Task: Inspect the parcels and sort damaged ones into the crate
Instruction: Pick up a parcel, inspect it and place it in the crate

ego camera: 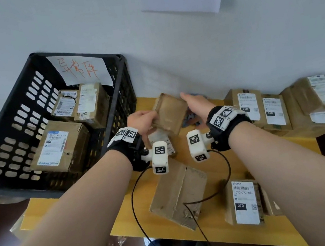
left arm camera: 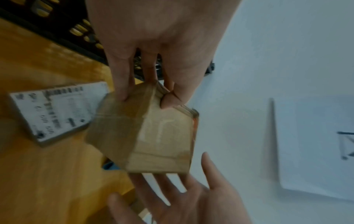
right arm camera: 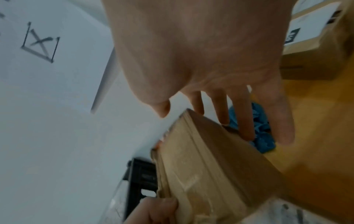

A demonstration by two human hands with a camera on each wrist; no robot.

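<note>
From the head view we see our left hand and right hand raising a small cardboard parcel above the far middle of the yellow desk. Only the left wrist view shows the grip: our left thumb and fingers pinch the parcel's corner, while the right hand's fingers lie spread and straight against its opposite edge. The right wrist view alone reveals a crumpled blue cloth on the desk behind the parcel.

The parcel is boxy, its brown faces glossy with clear tape, its edges ridged and worn. The black crate, a slotted plastic basket with a handwritten paper sign, stands at the far left and holds three labelled boxes. More labelled boxes line the far right; a creased box lies near us, crossed by black cables.
</note>
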